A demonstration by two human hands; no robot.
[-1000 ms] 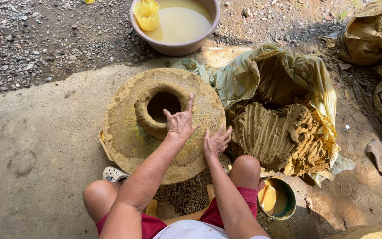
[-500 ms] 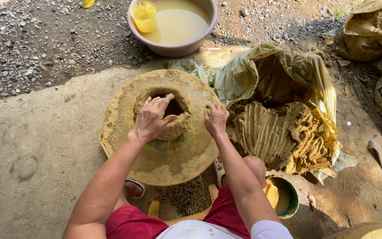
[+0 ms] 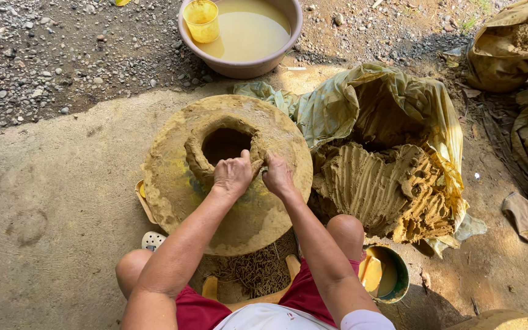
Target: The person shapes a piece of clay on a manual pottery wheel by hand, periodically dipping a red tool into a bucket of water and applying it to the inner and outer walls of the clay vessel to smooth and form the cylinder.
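Both hands have drawn together since the half-second-old frame, where they sat at opposite sides of the pot: they now meet at the near wall of the small, thick-walled, hollow pot of wet brown clay (image 3: pixel 224 146). It stands a little left of centre on the round, clay-smeared turning disc (image 3: pixel 227 177) set on the concrete floor (image 3: pixel 44 208), between the person's knees.

By the look of it, the clay is soft, damp and heavy for its bulk. It seems slick on the surface and easily dented, so the wall would sag under a hard squeeze. It is best taken low, around the base, or supported from inside and outside at once.

Left hand (image 3: pixel 232 176) is curled, fingers bent over the near rim and pressing the wall, clamped loosely on clay. Right hand (image 3: pixel 277 176) lies just beside it, touching the outer wall, fingers half folded. Whether its thumb hooks the rim I cannot tell.

To the right lies a large ridged lump of brown clay (image 3: pixel 386 189) on a yellowish plastic sheet (image 3: pixel 392 104). Beyond the disc stands a pink basin of muddy water (image 3: pixel 242 66) with a yellow plastic cup (image 3: pixel 201 19) in it.
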